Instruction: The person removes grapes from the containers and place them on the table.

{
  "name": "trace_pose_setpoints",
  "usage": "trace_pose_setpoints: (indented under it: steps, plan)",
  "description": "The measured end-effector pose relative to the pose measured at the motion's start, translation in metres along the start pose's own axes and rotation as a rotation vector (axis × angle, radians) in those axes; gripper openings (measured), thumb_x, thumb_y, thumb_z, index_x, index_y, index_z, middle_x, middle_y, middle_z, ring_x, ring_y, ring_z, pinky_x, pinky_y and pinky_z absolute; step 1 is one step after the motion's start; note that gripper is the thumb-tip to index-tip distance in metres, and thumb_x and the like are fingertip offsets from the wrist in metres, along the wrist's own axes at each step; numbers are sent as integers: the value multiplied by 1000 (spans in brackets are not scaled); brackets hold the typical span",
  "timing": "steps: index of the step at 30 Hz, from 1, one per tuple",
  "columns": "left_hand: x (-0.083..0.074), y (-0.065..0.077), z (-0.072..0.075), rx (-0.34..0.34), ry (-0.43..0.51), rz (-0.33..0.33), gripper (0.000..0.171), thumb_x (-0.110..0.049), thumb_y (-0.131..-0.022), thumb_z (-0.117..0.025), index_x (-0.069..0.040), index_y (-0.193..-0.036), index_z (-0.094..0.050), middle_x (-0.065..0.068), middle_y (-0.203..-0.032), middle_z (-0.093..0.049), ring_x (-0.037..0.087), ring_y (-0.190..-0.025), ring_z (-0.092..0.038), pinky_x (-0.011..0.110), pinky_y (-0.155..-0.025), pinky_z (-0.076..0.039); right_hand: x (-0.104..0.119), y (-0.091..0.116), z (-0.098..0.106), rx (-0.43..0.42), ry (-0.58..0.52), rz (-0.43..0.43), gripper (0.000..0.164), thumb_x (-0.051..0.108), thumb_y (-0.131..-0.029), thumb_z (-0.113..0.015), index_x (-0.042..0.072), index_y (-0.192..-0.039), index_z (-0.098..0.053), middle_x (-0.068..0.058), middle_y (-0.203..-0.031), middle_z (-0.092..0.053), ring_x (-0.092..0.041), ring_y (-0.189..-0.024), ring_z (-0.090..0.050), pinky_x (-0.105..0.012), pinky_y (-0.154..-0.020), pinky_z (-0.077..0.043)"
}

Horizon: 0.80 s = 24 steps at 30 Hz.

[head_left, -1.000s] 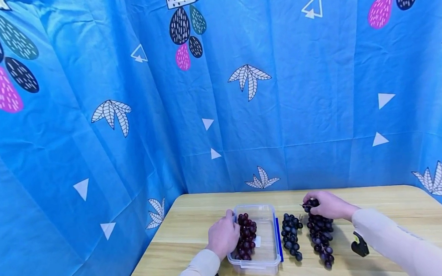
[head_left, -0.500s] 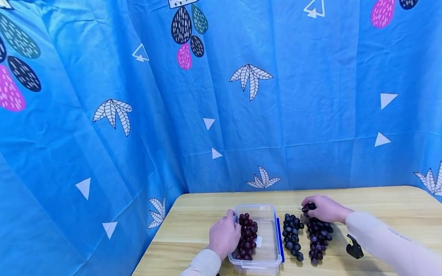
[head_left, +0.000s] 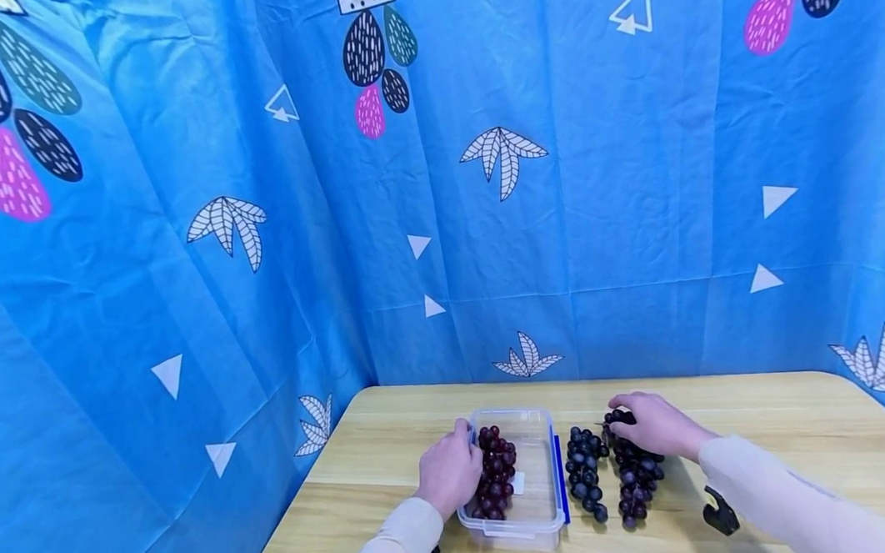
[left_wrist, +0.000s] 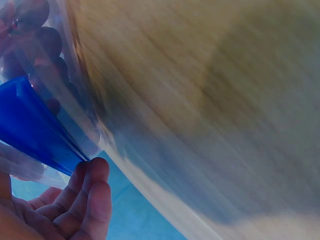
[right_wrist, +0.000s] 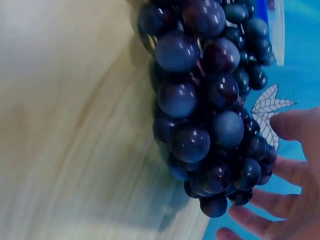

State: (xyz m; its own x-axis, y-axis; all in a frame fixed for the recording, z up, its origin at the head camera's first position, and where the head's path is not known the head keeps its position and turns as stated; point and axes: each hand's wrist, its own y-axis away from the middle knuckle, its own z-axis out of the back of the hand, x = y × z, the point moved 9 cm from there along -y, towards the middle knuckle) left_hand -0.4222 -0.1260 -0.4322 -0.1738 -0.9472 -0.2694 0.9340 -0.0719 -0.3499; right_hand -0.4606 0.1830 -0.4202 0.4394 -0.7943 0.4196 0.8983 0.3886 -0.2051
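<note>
My left hand [head_left: 450,470] holds the left side of a clear plastic container [head_left: 510,525]. In the left wrist view, its fingers curl at the end of a blue latch flap [left_wrist: 31,127]. A bunch of red grapes [head_left: 494,474] lies inside, along the container's left wall. My right hand [head_left: 659,428] is over the far end of a dark purple grape bunch [head_left: 637,488] on the table. In the right wrist view, thumb and fingers stand apart around that end, the fingers partly hidden behind the grapes [right_wrist: 192,142].
Between the container and the purple bunch lies a blue-black grape bunch [head_left: 586,478]. Another blue latch flap [head_left: 561,479] hangs on the container's right side. Blue patterned cloth [head_left: 605,218] rises behind and left of the wooden table [head_left: 380,447].
The purple bunch has shifted slightly left and now lies beside the blue-black bunch. My right hand has loosened from its far end and drawn slightly right. The left hand stays put.
</note>
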Motion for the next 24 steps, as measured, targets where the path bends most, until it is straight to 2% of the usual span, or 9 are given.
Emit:
trace_pose_setpoints:
  steps: [5,12,17,24]
  plan:
    - [-1,0,-1,7,-1,2,31,-25,-96,-58,-8,-121,-56,2,-79,-64,13,-58,-54,32,-52,-45,5,18,2,-46,25,-36,66,31,-85,-77,-1,-138,-53,-35,-138,-49,-59,-121,-49,-70,-94,-44]
    - [0,0,-1,6,-2,13,31,-25,-97,-57,-8,-123,-56,3,-81,-66,13,-58,-54,32,-53,-45,15,41,-12,-7,22,-115,104,47,-73,-84,4,-153,-34,-42,-153,-21,-71,-128,-30,-80,-85,-41]
    - [-1,0,-1,3,-4,6,32,-25,-96,-58,-8,-123,-56,3,-80,-66,14,-59,-55,33,-54,-46,21,47,-18,-11,60,-127,113,49,-67,-88,6,-155,-31,-40,-157,-14,-73,-131,-24,-81,-82,-41]
    - [-1,0,0,8,0,8,32,-24,-96,-57,-7,-123,-56,1,-78,-64,12,-58,-52,32,-53,-45,21,50,-25,43,35,-129,118,31,-62,-92,5,-157,-27,-38,-159,-7,-71,-135,-19,-76,-83,-45]
